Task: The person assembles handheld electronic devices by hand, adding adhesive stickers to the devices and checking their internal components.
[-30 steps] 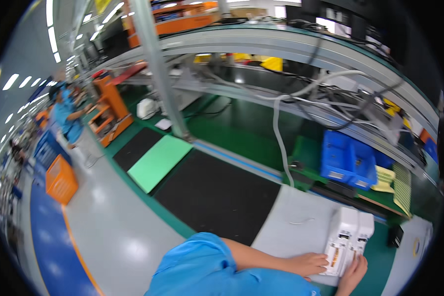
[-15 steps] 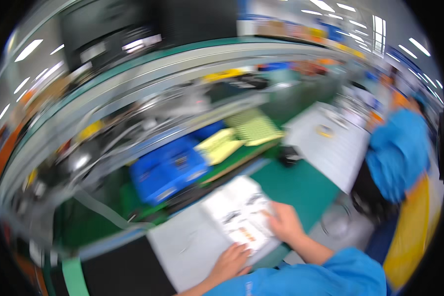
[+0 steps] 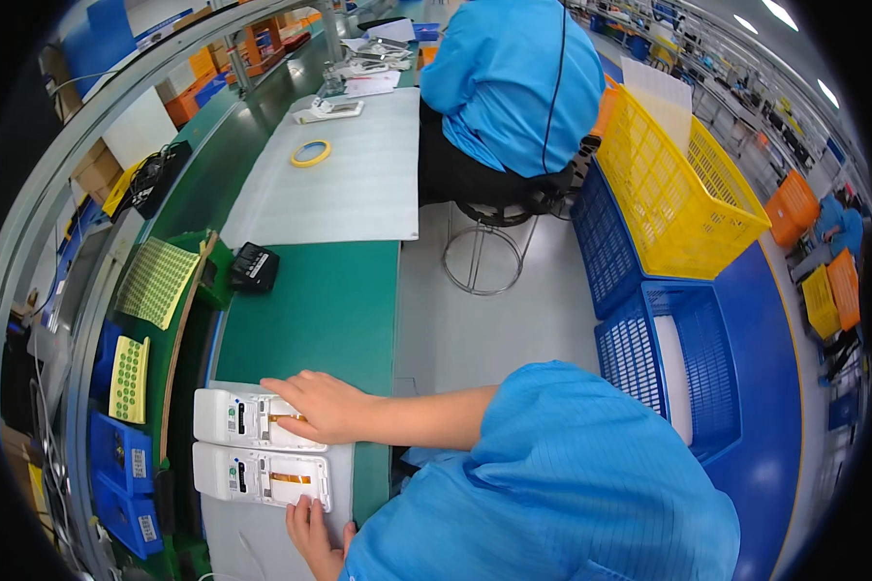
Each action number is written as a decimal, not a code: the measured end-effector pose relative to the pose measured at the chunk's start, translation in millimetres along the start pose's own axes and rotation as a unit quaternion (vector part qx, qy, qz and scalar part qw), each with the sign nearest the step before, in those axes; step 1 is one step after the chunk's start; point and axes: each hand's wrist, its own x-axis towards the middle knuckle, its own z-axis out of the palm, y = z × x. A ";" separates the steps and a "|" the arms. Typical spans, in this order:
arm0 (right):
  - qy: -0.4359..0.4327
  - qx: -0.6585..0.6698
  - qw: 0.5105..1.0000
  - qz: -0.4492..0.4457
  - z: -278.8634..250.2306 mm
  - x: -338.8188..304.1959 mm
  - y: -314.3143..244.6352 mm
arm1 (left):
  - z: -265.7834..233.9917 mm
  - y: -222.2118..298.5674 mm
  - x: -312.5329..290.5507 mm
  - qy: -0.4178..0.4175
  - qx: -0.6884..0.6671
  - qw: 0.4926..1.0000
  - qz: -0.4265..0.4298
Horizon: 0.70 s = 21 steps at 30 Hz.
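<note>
Two white plastic device housings lie side by side on a light mat (image 3: 233, 537). The far housing (image 3: 218, 418) has my right hand (image 3: 325, 407) resting over its near end. One finger stretches along its outer edge, and the thumb reaches over its recess. The near housing (image 3: 225, 472) shows an orange-brown flat ribbon cable in its recess, a dark slot and a small label. At its end closest to me, my left hand (image 3: 312, 538) touches the rim with fingers stretched and a little apart. What lies under my right palm is hidden.
Green bench top (image 3: 310, 310) continues beyond the housings, with a black block-shaped item (image 3: 254, 267) on it. Farther off are a yellow tape roll (image 3: 311, 153) and a seated person in blue (image 3: 513, 87). Blue bins (image 3: 126, 455) stand left; yellow (image 3: 659, 213) and blue crates (image 3: 717, 378) right.
The view has swung to the right, bringing the neighbouring person and the crates into the middle. It was blurred and is now sharp. Both hands are still at the housings.
</note>
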 end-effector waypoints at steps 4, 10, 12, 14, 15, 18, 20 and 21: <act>0.004 0.011 1.000 -0.006 1.7 -4.0 5.1 | -7.7 19.2 6.3 -0.001 -0.001 1.000 0.028; -0.002 -0.001 1.000 -0.004 1.1 -3.2 1.9 | -9.6 19.1 3.9 -0.005 0.009 1.000 0.011; 0.003 -0.009 1.000 -0.012 1.2 -1.6 1.8 | -10.2 19.8 6.5 -0.015 0.002 1.000 -0.001; 0.001 -0.010 1.000 -0.007 1.9 -1.8 -0.1 | -9.9 9.8 0.9 -0.006 0.001 1.000 0.012; -0.001 -0.016 1.000 -0.010 3.3 -2.8 0.1 | -8.8 11.2 0.7 -0.002 0.000 1.000 0.023; 0.015 0.003 1.000 -0.022 5.7 -2.3 2.3 | -10.1 15.4 2.2 -0.005 0.000 1.000 0.005; 0.008 -0.005 1.000 -0.013 6.0 -2.2 2.0 | -9.1 14.2 1.9 -0.007 -0.005 1.000 0.006; 0.008 -0.004 1.000 -0.014 5.8 -1.9 2.7 | -8.0 14.3 1.9 -0.007 -0.009 1.000 0.006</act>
